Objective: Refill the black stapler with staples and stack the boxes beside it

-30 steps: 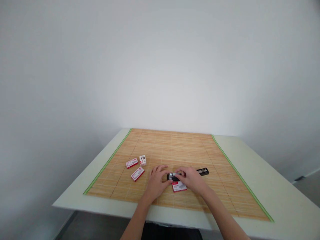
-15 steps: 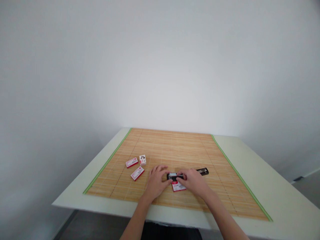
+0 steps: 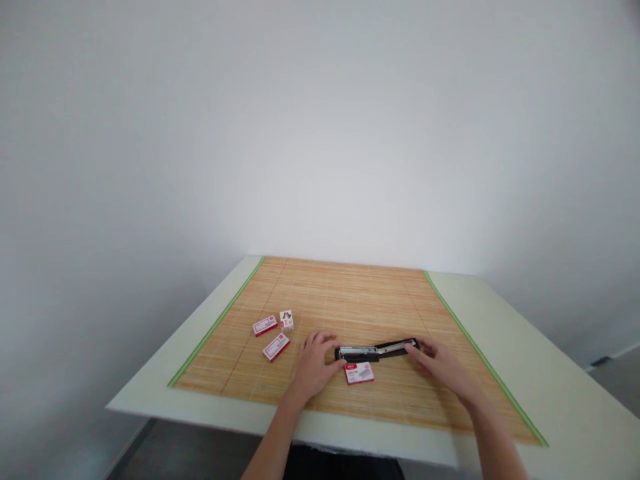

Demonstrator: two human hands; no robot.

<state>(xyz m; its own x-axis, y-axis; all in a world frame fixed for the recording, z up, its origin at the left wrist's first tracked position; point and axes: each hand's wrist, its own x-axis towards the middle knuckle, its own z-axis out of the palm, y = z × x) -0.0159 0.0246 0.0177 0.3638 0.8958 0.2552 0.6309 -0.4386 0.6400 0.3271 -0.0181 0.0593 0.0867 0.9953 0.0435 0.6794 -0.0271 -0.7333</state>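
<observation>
A black stapler, swung open flat, lies mid-mat on the table; it looks rigid, hinged and light, best gripped at both ends. The left hand steadies its left end with fingers spread, and the right hand touches its right tip, open. A staple box sits just beside it.

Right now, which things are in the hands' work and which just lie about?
In hand: opened black stapler, left hand at its left end, right hand at its right end; staple box beside it.
Lying about: three small boxes, bamboo mat, table.
</observation>
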